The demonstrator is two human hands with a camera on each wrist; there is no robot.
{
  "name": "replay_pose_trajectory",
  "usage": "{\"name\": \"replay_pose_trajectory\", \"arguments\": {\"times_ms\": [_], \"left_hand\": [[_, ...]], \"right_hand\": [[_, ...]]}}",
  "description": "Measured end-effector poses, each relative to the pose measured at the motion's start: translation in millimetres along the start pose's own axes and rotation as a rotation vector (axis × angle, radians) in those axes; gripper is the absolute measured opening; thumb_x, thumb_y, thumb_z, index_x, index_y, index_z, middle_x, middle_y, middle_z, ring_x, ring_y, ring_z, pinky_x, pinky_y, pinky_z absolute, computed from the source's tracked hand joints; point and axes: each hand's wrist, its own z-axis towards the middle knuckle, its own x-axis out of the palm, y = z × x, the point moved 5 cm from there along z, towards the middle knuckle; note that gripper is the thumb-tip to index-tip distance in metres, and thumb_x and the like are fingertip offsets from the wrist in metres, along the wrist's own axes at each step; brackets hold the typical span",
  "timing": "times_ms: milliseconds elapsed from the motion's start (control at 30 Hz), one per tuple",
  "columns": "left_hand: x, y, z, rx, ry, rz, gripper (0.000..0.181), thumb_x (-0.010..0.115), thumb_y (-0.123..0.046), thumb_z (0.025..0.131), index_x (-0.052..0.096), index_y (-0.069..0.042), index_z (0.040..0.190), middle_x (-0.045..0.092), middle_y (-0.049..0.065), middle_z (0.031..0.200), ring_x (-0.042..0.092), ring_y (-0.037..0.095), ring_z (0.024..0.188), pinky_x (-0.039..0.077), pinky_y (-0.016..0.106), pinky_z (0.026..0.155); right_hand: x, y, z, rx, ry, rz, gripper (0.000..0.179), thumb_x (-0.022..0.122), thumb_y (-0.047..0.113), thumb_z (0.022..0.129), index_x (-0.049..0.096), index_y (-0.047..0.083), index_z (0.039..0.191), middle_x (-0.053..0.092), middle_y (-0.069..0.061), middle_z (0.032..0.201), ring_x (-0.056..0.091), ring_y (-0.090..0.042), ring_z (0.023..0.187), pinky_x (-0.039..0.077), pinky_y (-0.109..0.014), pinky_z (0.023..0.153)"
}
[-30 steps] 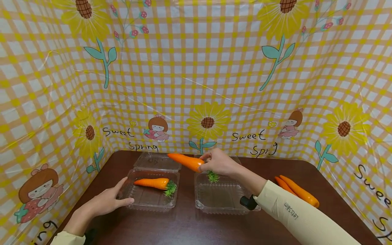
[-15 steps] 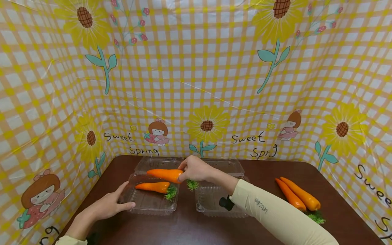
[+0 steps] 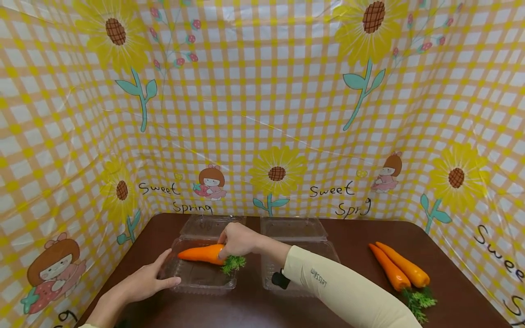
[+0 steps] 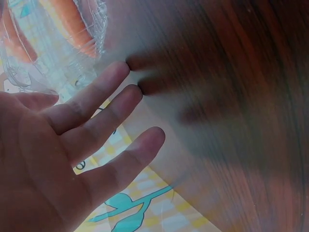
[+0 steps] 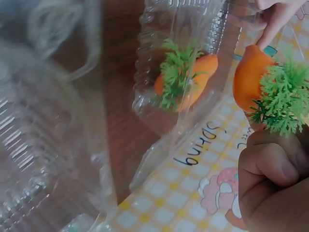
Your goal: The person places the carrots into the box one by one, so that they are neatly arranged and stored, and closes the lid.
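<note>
My right hand (image 3: 242,240) pinches an orange carrot (image 3: 197,254) near its thick, leafy end, holding it level over the left clear plastic clamshell box (image 3: 205,289). In the right wrist view a second carrot (image 5: 206,66) with green fronds (image 5: 176,72) lies inside that box; the held carrot hides most of it from the head view. Beside the box's left wall is my left hand (image 3: 141,281), thumb near the front corner and fingers along the side. The left wrist view shows its fingers (image 4: 104,130) straight and spread, with nothing gripped.
Another clear clamshell box (image 3: 266,283) stands to the right, its lid (image 3: 293,228) folded back, my right forearm crossing over it. Two more carrots (image 3: 404,264) with green tops lie at the table's right side. Checked cloth (image 3: 262,114) walls surround the brown table (image 3: 352,237).
My right hand has carried its carrot left and down, from above the gap between the boxes to over the left box. The left hand has stayed by that box.
</note>
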Motion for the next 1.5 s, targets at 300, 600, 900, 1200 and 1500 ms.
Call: {"name": "replay_pose_trajectory", "arguments": {"times_ms": [300, 600, 900, 1200, 1500], "left_hand": [[-0.8, 3.6, 0.7, -0.018, 0.011, -0.016, 0.101, 0.063, -0.056, 0.094, 0.006, -0.008, 0.163, 0.039, 0.038, 0.150, 0.049, 0.055, 0.129, 0.044, 0.067, 0.094], [-1.0, 1.5, 2.2, -0.017, 0.001, -0.011, 0.101, 0.064, -0.054, 0.094, 0.008, -0.005, 0.162, 0.051, 0.036, 0.140, 0.057, 0.049, 0.122, 0.048, 0.063, 0.091], [-1.5, 2.1, -0.2, -0.029, 0.020, -0.018, 0.101, 0.062, -0.056, 0.096, 0.005, -0.006, 0.162, 0.045, 0.038, 0.144, 0.054, 0.052, 0.125, 0.046, 0.064, 0.091], [-4.2, -3.9, 3.3, -0.037, -0.006, 0.033, 0.103, 0.064, -0.059, 0.092, 0.009, -0.008, 0.162, 0.062, 0.026, 0.128, 0.062, 0.043, 0.115, 0.049, 0.061, 0.088], [-9.7, -5.6, 4.6, -0.058, -0.014, 0.106, 0.102, 0.065, -0.063, 0.090, 0.020, -0.004, 0.160, 0.060, 0.024, 0.135, 0.063, 0.041, 0.114, 0.051, 0.059, 0.079]], "right_hand": [[20.4, 15.9, 15.5, -0.054, 0.040, -0.173, 0.038, 0.085, 0.022, 0.081, 0.076, 0.002, 0.113, 0.076, -0.006, 0.107, 0.063, -0.008, 0.074, 0.051, -0.022, 0.064], [35.1, 19.9, 18.8, -0.004, 0.074, -0.292, 0.018, 0.085, 0.022, 0.083, 0.080, 0.006, 0.089, 0.070, 0.002, 0.077, 0.041, -0.008, 0.051, 0.037, -0.022, 0.052], [54.8, 9.5, 24.4, 0.108, 0.138, -0.472, 0.031, 0.082, 0.027, 0.084, 0.057, 0.017, 0.069, 0.034, 0.005, 0.061, 0.032, -0.012, 0.052, 0.030, -0.028, 0.049], [50.9, 5.1, 26.3, 0.131, 0.152, -0.487, 0.023, 0.085, 0.029, 0.080, 0.072, 0.015, 0.092, 0.056, 0.003, 0.076, 0.046, -0.013, 0.061, 0.039, -0.027, 0.053], [29.2, 0.7, 16.8, 0.123, 0.028, -0.347, 0.025, 0.080, 0.034, 0.087, 0.077, 0.016, 0.105, 0.071, 0.005, 0.100, 0.064, -0.011, 0.078, 0.052, -0.030, 0.063]]}}
